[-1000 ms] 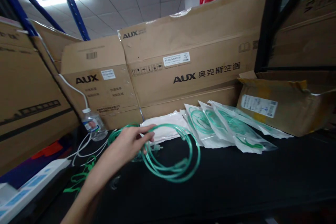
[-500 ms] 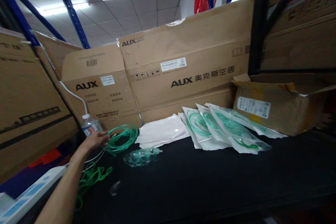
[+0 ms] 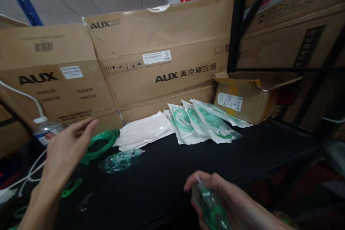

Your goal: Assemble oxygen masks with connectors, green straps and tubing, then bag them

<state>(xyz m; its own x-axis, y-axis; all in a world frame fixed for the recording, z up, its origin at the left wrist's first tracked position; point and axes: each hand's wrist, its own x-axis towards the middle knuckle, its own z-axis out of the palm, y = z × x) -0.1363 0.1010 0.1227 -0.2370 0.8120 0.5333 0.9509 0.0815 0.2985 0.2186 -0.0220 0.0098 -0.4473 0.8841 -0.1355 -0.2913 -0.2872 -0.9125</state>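
— Head view, right hand (image 3: 215, 197)?
— Low at about five o'clock, over the near edge of the black counter (image 3: 205, 158). Closed around a clear plastic mask with green tubing (image 3: 208, 205), fingers curled over the top of it, the piece blurred and partly hidden by them.
— And the left hand (image 3: 66, 151)?
— Up at nine o'clock, raised above the counter, fingers spread loosely and pointing toward one o'clock. Held nothing. Nearest to a coil of green tubing (image 3: 99, 143) just past the fingertips, not touching as far as could be told.
— Around that coil?
— A second clear mask (image 3: 120, 160) lay on the counter at its four o'clock. A water bottle (image 3: 44, 131) stood at the left edge, beside a white cable (image 3: 24, 95).
— Further back?
— White flat pouches (image 3: 144, 133) near the centre, then sealed bags with green tubing (image 3: 202, 120) fanned out at their three o'clock. An open cardboard box (image 3: 242, 99) at two o'clock, touching the end of the bags. Large AUX cartons (image 3: 161, 43) leaned along the back.
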